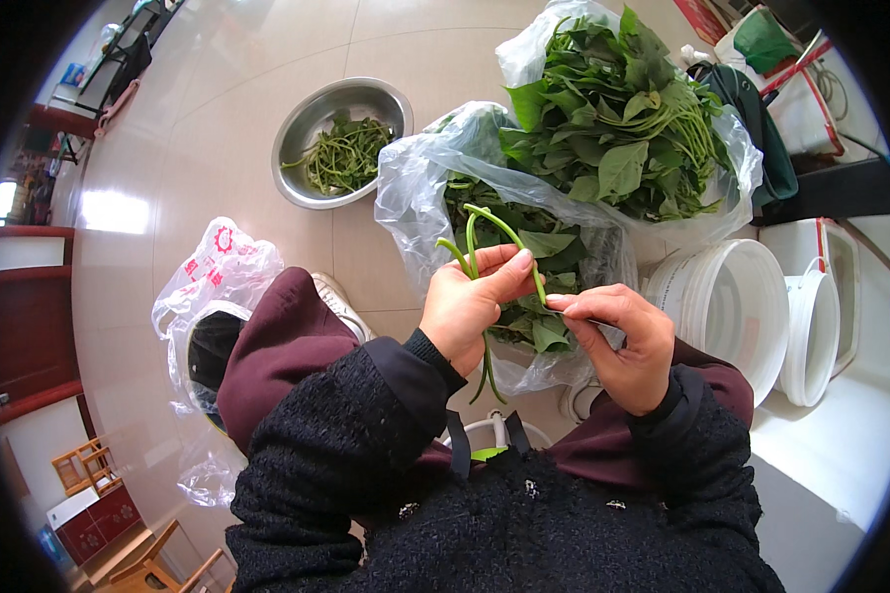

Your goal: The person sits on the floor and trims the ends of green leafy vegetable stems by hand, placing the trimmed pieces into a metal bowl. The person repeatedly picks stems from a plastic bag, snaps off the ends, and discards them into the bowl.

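Observation:
My left hand [471, 304] pinches a few long green leaf stems [472, 237] between thumb and fingers. Their upper ends curve above the hand, and thin tails hang below the wrist. In my right hand [623, 345] is a thin metal tool [556, 310], perhaps a small knife, mostly hidden by the fingers. Its tip meets the end of one stem. Beneath both hands, a clear plastic bag [408, 196] holds leafy greens [549, 326]. A larger heap of leafy stems [623, 126] fills another clear bag [742, 159] just beyond.
A steel basin [285, 152] holding trimmed stems [345, 156] rests on the tiled floor ahead. Left of my knee stands a bin [215, 348] lined with a white plastic bag [233, 259]. White buckets [742, 319] lie on their sides at right, near a dark green bag [775, 159].

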Motion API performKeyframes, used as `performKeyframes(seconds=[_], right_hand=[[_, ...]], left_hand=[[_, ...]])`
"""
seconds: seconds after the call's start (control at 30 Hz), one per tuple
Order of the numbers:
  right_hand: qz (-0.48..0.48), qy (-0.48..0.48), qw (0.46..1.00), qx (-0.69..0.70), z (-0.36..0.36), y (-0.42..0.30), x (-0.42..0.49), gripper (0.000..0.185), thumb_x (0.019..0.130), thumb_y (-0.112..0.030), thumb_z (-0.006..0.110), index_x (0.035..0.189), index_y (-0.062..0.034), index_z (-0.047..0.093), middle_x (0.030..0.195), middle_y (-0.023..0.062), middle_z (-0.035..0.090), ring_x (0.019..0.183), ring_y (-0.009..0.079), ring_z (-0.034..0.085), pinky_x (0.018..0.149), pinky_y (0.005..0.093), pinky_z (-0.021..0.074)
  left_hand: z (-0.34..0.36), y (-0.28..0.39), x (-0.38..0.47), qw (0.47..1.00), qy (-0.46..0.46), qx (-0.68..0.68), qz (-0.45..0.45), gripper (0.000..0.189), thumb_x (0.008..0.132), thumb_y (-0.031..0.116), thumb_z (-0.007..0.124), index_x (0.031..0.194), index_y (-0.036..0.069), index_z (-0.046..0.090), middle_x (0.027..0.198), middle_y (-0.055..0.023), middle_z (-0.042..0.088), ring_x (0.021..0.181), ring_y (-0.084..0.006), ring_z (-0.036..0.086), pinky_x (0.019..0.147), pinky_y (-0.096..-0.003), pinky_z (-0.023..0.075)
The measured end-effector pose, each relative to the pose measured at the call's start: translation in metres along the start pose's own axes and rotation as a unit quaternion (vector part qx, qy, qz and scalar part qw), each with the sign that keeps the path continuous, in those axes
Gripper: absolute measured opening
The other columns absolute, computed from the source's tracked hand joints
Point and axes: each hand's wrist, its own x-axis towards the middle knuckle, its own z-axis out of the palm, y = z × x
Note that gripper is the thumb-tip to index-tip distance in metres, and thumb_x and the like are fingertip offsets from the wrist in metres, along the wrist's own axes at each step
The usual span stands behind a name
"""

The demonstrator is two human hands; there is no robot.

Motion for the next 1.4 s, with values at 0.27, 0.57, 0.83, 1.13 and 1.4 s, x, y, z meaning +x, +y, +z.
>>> performKeyframes(seconds=[0.27, 0.57, 0.83, 1.13, 1.4], right_hand=[[0.009, -0.009, 1.0, -0.016, 0.0, 0.001, 0.0, 0.022, 0.072, 0.009, 0.064, 0.091, -0.0019, 0.063, 0.087, 0.01, 0.065, 0.075, 0.0203, 0.064, 0.065, 0.0264, 0.0516], [0.168, 0.041, 0.98, 0.094, -0.003, 0.003, 0.004, 0.012, 0.08, 0.005, 0.06, 0.091, 0.0022, 0.059, 0.085, 0.0062, 0.066, 0.077, 0.0092, 0.061, 0.071, 0.0229, 0.0484], [0.194, 0.159, 0.958, 0.137, -0.031, 0.003, 0.018, 0.011, 0.083, 0.001, 0.06, 0.093, 0.0004, 0.057, 0.087, 0.0066, 0.066, 0.081, 0.0092, 0.059, 0.075, 0.0211, 0.0464], [0.151, -0.021, 0.982, 0.111, -0.006, -0.007, 0.0, 0.011, 0.08, 0.007, 0.06, 0.089, 0.0014, 0.057, 0.092, 0.0137, 0.066, 0.089, 0.0179, 0.063, 0.08, 0.028, 0.0491], [0.065, -0.033, 0.997, 0.028, -0.005, -0.004, -0.001, 0.016, 0.076, 0.009, 0.062, 0.089, 0.0008, 0.058, 0.089, 0.0119, 0.066, 0.084, 0.0194, 0.065, 0.073, 0.028, 0.0511]], left_hand=[[0.0, -0.001, 0.0, 0.999, -0.001, 0.031, 0.015, 0.027, 0.081, 0.013, 0.068, 0.101, -0.003, 0.058, 0.088, -0.0072, 0.064, 0.081, -0.0157, 0.061, 0.074, -0.0267, 0.0477], [-0.004, -0.003, 0.001, 0.991, -0.078, 0.111, 0.019, 0.03, 0.08, 0.02, 0.069, 0.104, 0.004, 0.06, 0.09, -0.0021, 0.065, 0.08, -0.0103, 0.06, 0.064, -0.0208, 0.0395], [-0.008, -0.005, -0.001, 0.991, -0.116, 0.065, -0.001, 0.026, 0.085, 0.017, 0.064, 0.107, 0.003, 0.059, 0.093, -0.0027, 0.063, 0.083, -0.0097, 0.061, 0.058, -0.0174, 0.0393], [-0.007, 0.003, -0.005, 0.998, -0.059, 0.027, -0.021, 0.026, 0.086, 0.015, 0.062, 0.105, -0.002, 0.058, 0.095, -0.008, 0.064, 0.083, -0.0142, 0.061, 0.077, -0.0258, 0.0478], [-0.007, 0.002, -0.002, 0.997, -0.05, 0.049, -0.036, 0.026, 0.085, 0.019, 0.063, 0.106, 0.005, 0.059, 0.095, -0.0032, 0.063, 0.086, -0.0108, 0.06, 0.062, -0.0168, 0.0405]])
